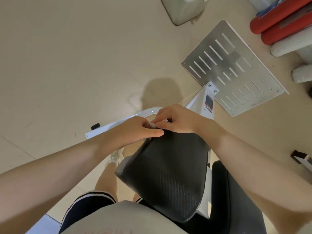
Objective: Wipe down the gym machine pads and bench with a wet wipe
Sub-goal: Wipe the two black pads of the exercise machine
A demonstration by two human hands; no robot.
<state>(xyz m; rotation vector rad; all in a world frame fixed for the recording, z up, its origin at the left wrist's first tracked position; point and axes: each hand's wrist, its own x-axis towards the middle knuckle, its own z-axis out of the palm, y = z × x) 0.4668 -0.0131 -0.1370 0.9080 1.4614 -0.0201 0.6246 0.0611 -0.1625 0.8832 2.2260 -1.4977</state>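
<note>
STEP: wipe preparation | LEFT: left hand (pixel 135 130) pinches wet wipe (pixel 154 124) | RIGHT: right hand (pixel 177 119) pinches same wipe, probably unfolding it | LOCATION: frame centre, above far end of black pad (pixel 168 174) | NOTE: wiping not yet begun; bench (pixel 236 191) lower right.

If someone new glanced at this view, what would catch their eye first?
Both hands meet at centre, the left hand and right hand pinching a small white wipe above the far end of the black pad. Beyond it lies a slotted metal footplate, with red rolls top right.
</note>
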